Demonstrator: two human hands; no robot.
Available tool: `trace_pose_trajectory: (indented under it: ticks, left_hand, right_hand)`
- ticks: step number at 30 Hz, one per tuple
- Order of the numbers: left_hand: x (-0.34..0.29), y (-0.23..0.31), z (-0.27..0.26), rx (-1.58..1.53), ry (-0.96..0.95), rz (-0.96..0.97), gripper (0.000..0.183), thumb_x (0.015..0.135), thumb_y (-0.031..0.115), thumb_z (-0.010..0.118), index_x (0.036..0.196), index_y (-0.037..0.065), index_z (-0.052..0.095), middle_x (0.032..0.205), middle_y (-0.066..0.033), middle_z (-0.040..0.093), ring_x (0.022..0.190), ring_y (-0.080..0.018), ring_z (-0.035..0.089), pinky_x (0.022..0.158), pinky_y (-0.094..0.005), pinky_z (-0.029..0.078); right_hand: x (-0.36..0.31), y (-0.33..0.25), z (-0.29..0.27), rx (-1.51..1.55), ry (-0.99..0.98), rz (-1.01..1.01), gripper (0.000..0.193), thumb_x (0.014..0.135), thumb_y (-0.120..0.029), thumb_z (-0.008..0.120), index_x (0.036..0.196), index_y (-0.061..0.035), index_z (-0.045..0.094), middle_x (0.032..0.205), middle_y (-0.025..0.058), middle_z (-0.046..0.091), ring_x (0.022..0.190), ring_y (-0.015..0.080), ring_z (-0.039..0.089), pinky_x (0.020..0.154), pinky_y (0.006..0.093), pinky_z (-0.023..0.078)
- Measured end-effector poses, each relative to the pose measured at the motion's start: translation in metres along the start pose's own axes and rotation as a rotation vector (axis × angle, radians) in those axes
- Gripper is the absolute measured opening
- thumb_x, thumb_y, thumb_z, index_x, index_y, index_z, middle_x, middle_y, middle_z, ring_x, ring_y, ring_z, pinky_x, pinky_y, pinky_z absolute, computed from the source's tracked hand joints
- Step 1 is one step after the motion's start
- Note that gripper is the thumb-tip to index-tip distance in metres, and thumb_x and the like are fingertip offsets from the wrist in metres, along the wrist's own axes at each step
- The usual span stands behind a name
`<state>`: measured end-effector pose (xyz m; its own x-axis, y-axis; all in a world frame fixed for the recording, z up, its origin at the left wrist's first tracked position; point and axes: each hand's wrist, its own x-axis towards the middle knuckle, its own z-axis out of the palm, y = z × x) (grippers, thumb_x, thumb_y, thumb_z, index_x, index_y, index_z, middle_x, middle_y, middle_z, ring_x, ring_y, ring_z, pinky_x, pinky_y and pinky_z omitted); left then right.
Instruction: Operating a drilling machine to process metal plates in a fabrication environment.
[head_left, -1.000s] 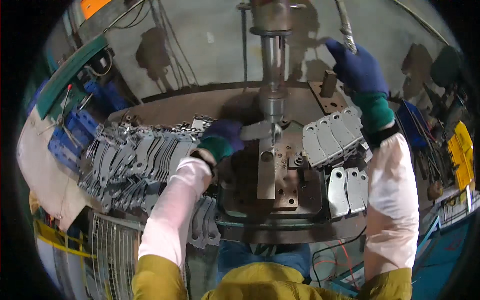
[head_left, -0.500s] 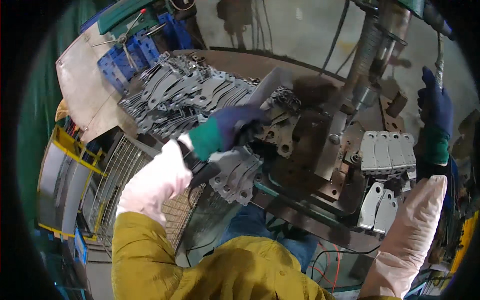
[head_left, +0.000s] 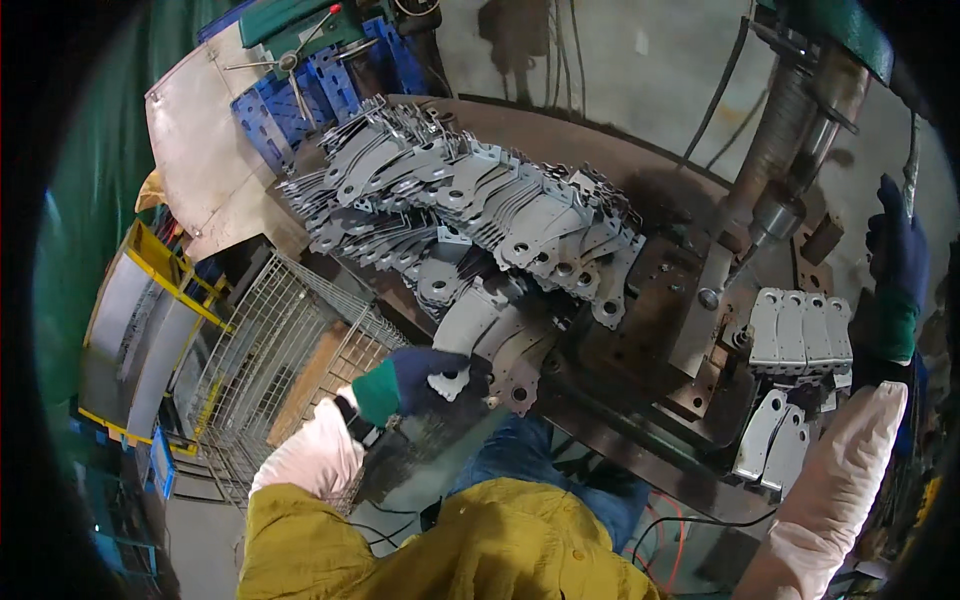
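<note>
My left hand (head_left: 428, 381), in a navy glove with a green cuff, is closed on the near end of a flat grey metal plate (head_left: 466, 322) at the table's near edge. Beside it lie more curved plates (head_left: 520, 355) with round holes. Beyond spreads a large heap of overlapping grey plates (head_left: 465, 190). At the far right my right hand (head_left: 897, 245), gloved alike, is wrapped round the lower end of a lever (head_left: 912, 165); its fingers are partly hidden. A drill press spindle (head_left: 778, 215) points down at a metal block (head_left: 703, 310) between the hands.
Right of the block stand a row of grey plates (head_left: 800, 325) and a smaller group (head_left: 772, 440). A wire basket (head_left: 290, 330) is left of the table (head_left: 640, 455). Blue racks (head_left: 265, 125) and a tan board (head_left: 205, 140) stand back left. Cables (head_left: 690, 520) hang below.
My left hand has come back from the heap toward me and down to the near plates. My right hand remains at the lever. The whole view has shifted slightly.
</note>
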<state>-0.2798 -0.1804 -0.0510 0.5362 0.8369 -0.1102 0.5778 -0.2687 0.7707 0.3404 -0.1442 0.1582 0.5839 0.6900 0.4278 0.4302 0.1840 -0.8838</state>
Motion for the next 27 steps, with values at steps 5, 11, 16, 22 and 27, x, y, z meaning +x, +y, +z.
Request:
trace_pose_trajectory:
  ticks: [5, 11, 16, 22, 27]
  left_hand:
    - [0.053, -0.039, -0.004, -0.389, 0.101, -0.409, 0.054, 0.096, 0.037, 0.071, 0.138, 0.005, 0.061, 0.108, -0.013, 0.072, 0.079, -0.0259, 0.073, 0.067, -0.0445, 0.061]
    - [0.014, -0.003, -0.013, 0.247, 0.292, 0.012, 0.05, 0.09, 0.018, 0.08, 0.134, 0.002, 0.062, 0.108, -0.0109, 0.074, 0.09, -0.0201, 0.069, 0.08, -0.0364, 0.057]
    - [0.0, -0.001, 0.009, -0.283, 0.406, -0.152, 0.038, 0.095, 0.013, 0.073, 0.13, 0.003, 0.064, 0.105, -0.0046, 0.072, 0.093, -0.0127, 0.065, 0.08, -0.0312, 0.056]
    - [0.006, 0.018, 0.003, -0.826, 0.342, -0.415, 0.026, 0.1, 0.027, 0.062, 0.115, 0.007, 0.068, 0.084, -0.0047, 0.064, 0.069, -0.0148, 0.064, 0.063, -0.0301, 0.056]
    - [0.029, 0.064, 0.035, -0.408, 0.037, -0.178, 0.026, 0.1, 0.017, 0.055, 0.116, 0.001, 0.067, 0.09, -0.0084, 0.068, 0.065, -0.0165, 0.066, 0.062, -0.0291, 0.055]
  right_hand:
    - [-0.004, -0.01, -0.019, 0.008, -0.038, -0.035, 0.046, 0.098, -0.047, 0.064, 0.13, -0.0128, 0.068, 0.08, -0.0028, 0.056, 0.063, 0.0064, 0.05, 0.056, 0.0229, 0.036]
    - [-0.045, 0.042, -0.033, -0.181, -0.133, -0.473, 0.045, 0.098, -0.028, 0.064, 0.139, -0.0091, 0.061, 0.114, 0.0117, 0.065, 0.086, 0.0214, 0.066, 0.076, 0.0309, 0.051]
    - [-0.12, 0.075, -0.093, -0.83, -0.167, -0.523, 0.051, 0.094, -0.017, 0.069, 0.143, -0.009, 0.055, 0.127, 0.0215, 0.066, 0.1, 0.0326, 0.071, 0.089, 0.0396, 0.055]
    - [-0.217, 0.11, -0.135, -1.151, -0.185, 0.312, 0.087, 0.088, -0.057, 0.07, 0.153, -0.0094, 0.039, 0.12, 0.0252, 0.068, 0.109, 0.0429, 0.067, 0.091, 0.0489, 0.054]
    - [-0.279, 0.124, -0.113, -1.119, -0.388, 0.425, 0.08, 0.086, -0.059, 0.07, 0.141, -0.0052, 0.049, 0.121, 0.0246, 0.065, 0.109, 0.0425, 0.065, 0.092, 0.0502, 0.052]
